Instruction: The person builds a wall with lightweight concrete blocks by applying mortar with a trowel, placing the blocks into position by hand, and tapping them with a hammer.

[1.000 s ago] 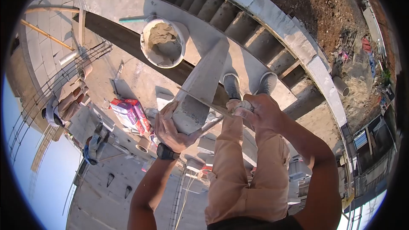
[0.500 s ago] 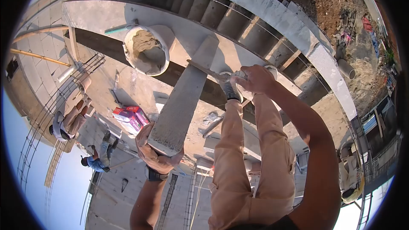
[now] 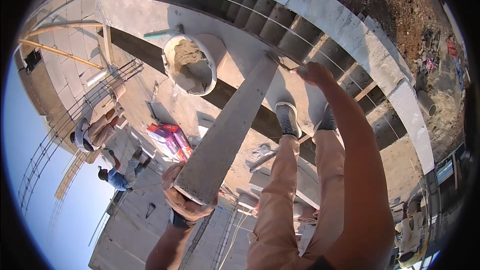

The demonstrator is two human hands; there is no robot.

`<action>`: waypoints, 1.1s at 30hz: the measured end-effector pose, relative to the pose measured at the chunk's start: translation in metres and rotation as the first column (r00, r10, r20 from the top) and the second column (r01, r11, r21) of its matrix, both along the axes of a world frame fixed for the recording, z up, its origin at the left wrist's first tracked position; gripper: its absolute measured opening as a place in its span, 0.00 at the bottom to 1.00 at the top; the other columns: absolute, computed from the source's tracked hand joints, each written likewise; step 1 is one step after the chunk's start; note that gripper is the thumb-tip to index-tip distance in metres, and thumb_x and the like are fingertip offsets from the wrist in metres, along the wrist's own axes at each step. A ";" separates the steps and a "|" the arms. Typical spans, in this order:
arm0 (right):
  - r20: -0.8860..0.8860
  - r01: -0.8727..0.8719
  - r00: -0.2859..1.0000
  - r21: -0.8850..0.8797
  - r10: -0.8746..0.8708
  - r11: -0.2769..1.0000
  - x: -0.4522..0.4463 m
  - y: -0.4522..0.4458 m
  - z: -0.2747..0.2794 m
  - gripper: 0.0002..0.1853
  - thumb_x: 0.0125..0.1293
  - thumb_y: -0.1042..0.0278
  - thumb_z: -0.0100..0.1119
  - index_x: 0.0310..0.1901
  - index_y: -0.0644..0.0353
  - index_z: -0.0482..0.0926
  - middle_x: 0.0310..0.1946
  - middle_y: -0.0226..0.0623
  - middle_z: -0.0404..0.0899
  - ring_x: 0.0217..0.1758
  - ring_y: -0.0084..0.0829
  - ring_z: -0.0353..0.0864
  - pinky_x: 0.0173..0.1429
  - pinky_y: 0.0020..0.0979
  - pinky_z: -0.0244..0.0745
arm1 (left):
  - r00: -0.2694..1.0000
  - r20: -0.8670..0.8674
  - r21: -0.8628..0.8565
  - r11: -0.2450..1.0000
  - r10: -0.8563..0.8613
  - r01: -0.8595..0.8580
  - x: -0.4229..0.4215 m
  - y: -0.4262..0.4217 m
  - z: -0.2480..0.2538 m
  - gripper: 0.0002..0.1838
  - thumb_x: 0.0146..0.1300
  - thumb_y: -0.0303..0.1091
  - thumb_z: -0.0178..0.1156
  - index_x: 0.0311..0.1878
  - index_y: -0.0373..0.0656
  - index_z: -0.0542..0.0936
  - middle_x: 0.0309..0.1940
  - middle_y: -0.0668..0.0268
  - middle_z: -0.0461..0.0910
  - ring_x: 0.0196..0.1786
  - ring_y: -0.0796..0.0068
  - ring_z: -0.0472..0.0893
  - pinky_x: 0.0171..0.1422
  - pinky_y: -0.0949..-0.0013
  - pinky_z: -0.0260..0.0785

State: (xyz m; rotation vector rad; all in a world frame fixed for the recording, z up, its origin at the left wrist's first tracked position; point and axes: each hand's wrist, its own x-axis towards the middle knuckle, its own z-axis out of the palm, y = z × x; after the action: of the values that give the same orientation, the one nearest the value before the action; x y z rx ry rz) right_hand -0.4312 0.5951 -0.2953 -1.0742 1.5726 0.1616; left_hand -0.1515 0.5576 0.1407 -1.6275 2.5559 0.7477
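Note:
A long grey concrete block [image 3: 227, 127] slopes away from me, its near end raised. My left hand [image 3: 185, 195] is wrapped around that near end, with a dark band on the wrist. My right hand [image 3: 314, 73] grips the handle of a trowel [image 3: 282, 62], whose blade is at the block's far end. Whether the blade touches the block I cannot tell. Left of the block stands a white bucket [image 3: 214, 62] with grey-brown mortar [image 3: 187, 60] inside. A green-handled tool [image 3: 161, 35] rests beside the bucket's rim.
A pale block wall [image 3: 340, 12] curves along the far side, with a taut string [image 3: 295, 27] before it. Red and purple bags [image 3: 172, 141] lie left of the block. Two people, one in a blue shirt [image 3: 118, 179], are at the left near rebar [image 3: 60, 140].
My right hand and the trowel have moved away from me, toward the block's far end. The block stays in my left hand. The whole view has shifted slightly.

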 end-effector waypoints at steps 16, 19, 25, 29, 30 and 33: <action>-0.159 -0.086 0.987 -0.319 0.036 0.944 0.006 -0.006 0.157 0.27 0.64 0.46 0.59 0.51 0.65 0.75 0.42 0.55 0.83 0.50 0.55 0.83 0.54 0.52 0.77 | 0.988 -0.121 -0.166 0.979 0.097 -0.117 -0.004 0.004 -0.021 0.42 0.43 0.57 0.75 0.59 0.45 0.74 0.50 0.58 0.81 0.46 0.52 0.82 0.49 0.54 0.75; -0.100 -0.121 0.991 -0.459 0.084 0.880 0.009 -0.031 0.192 0.26 0.62 0.52 0.63 0.53 0.64 0.72 0.40 0.56 0.82 0.48 0.57 0.82 0.52 0.53 0.76 | 0.982 -0.128 -0.100 0.983 0.139 -0.153 -0.003 0.007 -0.022 0.44 0.40 0.54 0.76 0.61 0.44 0.73 0.54 0.58 0.80 0.50 0.55 0.82 0.53 0.56 0.73; -0.116 -0.354 0.935 -0.362 0.335 0.862 0.065 -0.138 0.250 0.21 0.62 0.54 0.60 0.48 0.62 0.73 0.41 0.54 0.82 0.47 0.56 0.82 0.52 0.53 0.77 | 0.963 -0.157 0.030 0.975 0.221 -0.219 -0.009 0.009 -0.023 0.38 0.44 0.50 0.72 0.61 0.47 0.77 0.58 0.63 0.80 0.58 0.63 0.80 0.58 0.61 0.71; -0.238 -0.520 0.853 -0.333 0.464 0.787 0.138 -0.187 0.231 0.16 0.60 0.65 0.55 0.46 0.66 0.73 0.43 0.53 0.82 0.48 0.56 0.83 0.54 0.51 0.78 | 0.957 -0.187 0.065 0.975 0.220 -0.211 -0.007 0.014 -0.019 0.40 0.44 0.52 0.73 0.62 0.45 0.76 0.58 0.63 0.79 0.58 0.63 0.79 0.59 0.60 0.71; -0.236 -0.550 0.835 -0.316 0.498 0.773 0.158 -0.198 0.221 0.16 0.60 0.65 0.55 0.46 0.66 0.73 0.43 0.53 0.82 0.48 0.56 0.83 0.54 0.51 0.78 | 0.965 -0.189 0.047 0.983 0.181 -0.175 -0.007 0.014 -0.019 0.37 0.48 0.51 0.70 0.62 0.44 0.76 0.58 0.63 0.79 0.57 0.63 0.79 0.59 0.61 0.72; -0.351 -0.732 0.670 -0.169 0.654 0.660 0.207 -0.231 0.193 0.15 0.60 0.66 0.57 0.45 0.65 0.74 0.43 0.53 0.83 0.48 0.54 0.85 0.53 0.50 0.80 | 0.963 -0.205 -0.012 0.983 0.176 -0.183 -0.014 0.012 -0.024 0.30 0.57 0.47 0.64 0.62 0.43 0.75 0.56 0.63 0.78 0.57 0.65 0.79 0.60 0.62 0.72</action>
State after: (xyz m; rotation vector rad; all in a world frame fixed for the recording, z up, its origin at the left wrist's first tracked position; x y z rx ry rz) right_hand -0.2239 0.3641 -0.1019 -1.9526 1.3433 0.6355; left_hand -0.1655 0.5693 0.1165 -1.9065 2.5869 0.9388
